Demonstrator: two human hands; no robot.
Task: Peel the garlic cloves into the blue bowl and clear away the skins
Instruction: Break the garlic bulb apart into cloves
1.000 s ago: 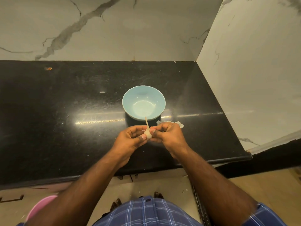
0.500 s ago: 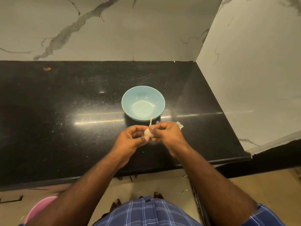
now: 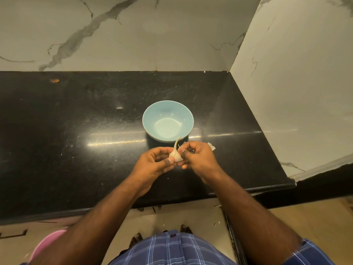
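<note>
A small white garlic bulb [image 3: 175, 154] with a thin stem pointing up sits between my two hands, just in front of the blue bowl [image 3: 152, 113]. My left hand [image 3: 155, 163] grips it, thumb pressed on its front. My right hand [image 3: 198, 156] pinches its right side with curled fingers. The bowl holds nothing. Pieces of white skin [image 3: 211, 146] lie on the black counter behind my right hand, partly hidden by it.
The black stone counter [image 3: 76, 140] ends at a marble wall behind and another on the right. Its front edge runs below my wrists. A pink round object [image 3: 47, 243] shows on the floor at lower left. Small white flecks dot the counter.
The bulb has turned a little in my fingers, so more of its body shows and the stem leans right. Both hands stay in the same spot.
</note>
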